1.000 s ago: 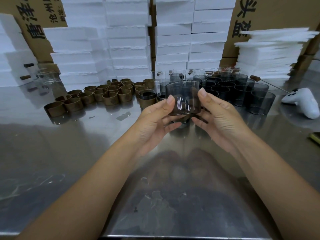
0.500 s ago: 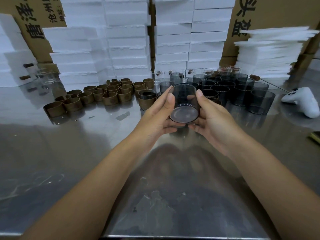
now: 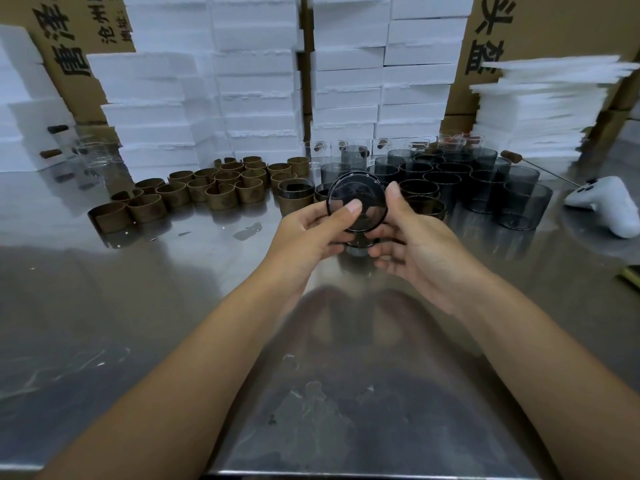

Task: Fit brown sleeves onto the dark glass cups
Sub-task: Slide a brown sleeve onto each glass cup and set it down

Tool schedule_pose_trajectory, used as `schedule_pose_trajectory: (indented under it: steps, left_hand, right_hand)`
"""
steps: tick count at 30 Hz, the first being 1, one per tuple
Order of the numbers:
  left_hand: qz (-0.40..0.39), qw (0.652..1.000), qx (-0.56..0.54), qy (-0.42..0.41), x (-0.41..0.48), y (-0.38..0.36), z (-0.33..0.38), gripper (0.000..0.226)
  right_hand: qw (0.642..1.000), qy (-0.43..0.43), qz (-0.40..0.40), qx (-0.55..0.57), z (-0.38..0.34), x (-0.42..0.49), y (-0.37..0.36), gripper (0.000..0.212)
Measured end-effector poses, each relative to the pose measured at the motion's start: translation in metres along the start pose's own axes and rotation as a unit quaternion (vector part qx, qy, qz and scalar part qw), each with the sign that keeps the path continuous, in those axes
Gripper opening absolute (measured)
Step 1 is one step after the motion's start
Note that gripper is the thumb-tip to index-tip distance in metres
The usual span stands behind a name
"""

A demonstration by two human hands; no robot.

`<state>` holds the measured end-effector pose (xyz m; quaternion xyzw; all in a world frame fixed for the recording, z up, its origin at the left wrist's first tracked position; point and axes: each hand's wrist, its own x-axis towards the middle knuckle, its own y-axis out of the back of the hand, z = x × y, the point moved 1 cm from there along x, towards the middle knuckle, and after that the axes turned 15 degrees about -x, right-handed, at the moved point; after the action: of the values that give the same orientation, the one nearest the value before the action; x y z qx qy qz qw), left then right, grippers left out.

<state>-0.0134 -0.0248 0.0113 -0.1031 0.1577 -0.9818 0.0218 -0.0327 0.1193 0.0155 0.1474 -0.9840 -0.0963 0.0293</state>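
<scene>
- Steel table (image 3: 104, 323): reflective work surface, bearing everything below.
- White foam blocks (image 3: 256, 81): stacked along the far edge.
- Dark glass cups (image 3: 485, 181): smoky, translucent, standing upright and packed together at right rear.
- Brown sleeves (image 3: 221, 188): open bands grouped at left rear, beside the cups.
- Left hand (image 3: 311, 233) and right hand (image 3: 415, 244): both grip one cup, thumbs on top and fingers curled beneath.
- Held cup (image 3: 363, 192): raised above the table centre, tipped so a round end faces the camera, with no sleeve visible on it.
</scene>
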Motion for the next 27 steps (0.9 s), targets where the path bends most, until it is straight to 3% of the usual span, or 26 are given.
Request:
schedule_pose_trajectory:
  steps: [3,8,13,17,21,27]
  left_hand:
    - [-0.004,1.000,-0.017,-0.015,0.002,0.002,-0.001,0.046]
    - [-0.023,0.999,-0.018,-0.026,0.002,0.001,-0.004,0.054]
    - [-0.021,0.999,0.027,0.006,0.003,0.002,-0.006,0.067]
    - [-0.047,0.998,0.028,0.010,0.001,0.002,-0.005,0.052]
    - [-0.003,0.999,-0.019,0.039,0.010,0.005,0.001,0.061]
    - [0.075,0.995,0.067,0.018,0.040,0.041,0.014,0.017]
  right_hand:
    - [0.999,0.030,-0.023,-0.007,0.002,-0.002,-0.001,0.040]
    - [0.999,0.045,-0.003,0.001,0.004,-0.003,0.000,0.060]
    - [0.998,0.053,0.020,0.030,0.008,-0.001,0.000,0.047]
    - [0.996,0.061,0.025,0.056,0.011,0.000,0.002,0.041]
    - [0.992,0.044,0.036,0.112,0.011,0.003,0.004,0.042]
    - [0.976,-0.012,0.046,0.211,0.008,0.007,0.006,0.042]
